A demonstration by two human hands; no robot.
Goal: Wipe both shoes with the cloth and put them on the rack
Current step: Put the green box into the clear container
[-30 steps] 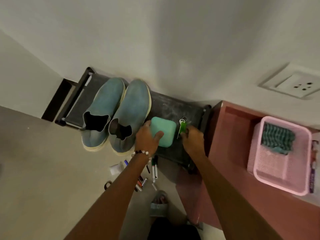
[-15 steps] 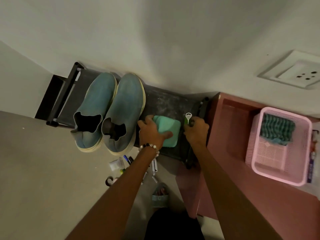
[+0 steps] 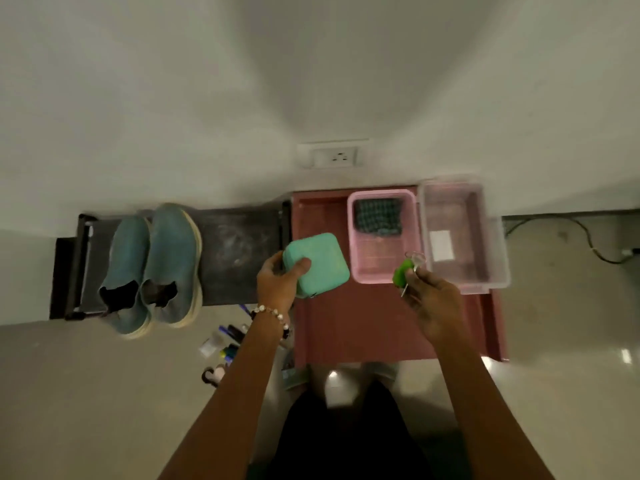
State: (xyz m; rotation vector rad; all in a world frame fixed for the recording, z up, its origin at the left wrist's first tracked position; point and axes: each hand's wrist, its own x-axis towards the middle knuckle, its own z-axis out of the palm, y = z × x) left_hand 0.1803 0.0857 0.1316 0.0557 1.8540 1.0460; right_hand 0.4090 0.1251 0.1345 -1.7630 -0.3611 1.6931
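head view, looking straight down: the left hand (image 3: 277,285) grips a mint green square case (image 3: 316,264), thumb over its top, at the left edge of a reddish-brown surface (image 3: 363,327); the right hand (image 3: 433,303) pinches a small green key tag with a ring (image 3: 403,273) just in front of a pink basket (image 3: 381,237). both shoes (image 3: 157,265) already sit side by side on the dark rack (image 3: 239,251) at centre left, toes to the wall, heels hanging over its front edge. the cloth (image 3: 378,216), a dark patterned fold as far as i can tell, lies in the far end of the pink basket, beside a clear plastic box (image 3: 464,233). the step in hand looks like clearing the case and tag off the rack; a good finish would set the case flat on the bare part of the surface near the middle, not on its left lip where it could tip to the floor, and drop the tag into the basket's open near half so both hands come free for the cloth. open room lies in the lower centre of the surface and on the rack's bare right half. pens and small clutter (image 3: 228,341) lie on the floor below the rack, so feet and anything dropped should keep away from there.
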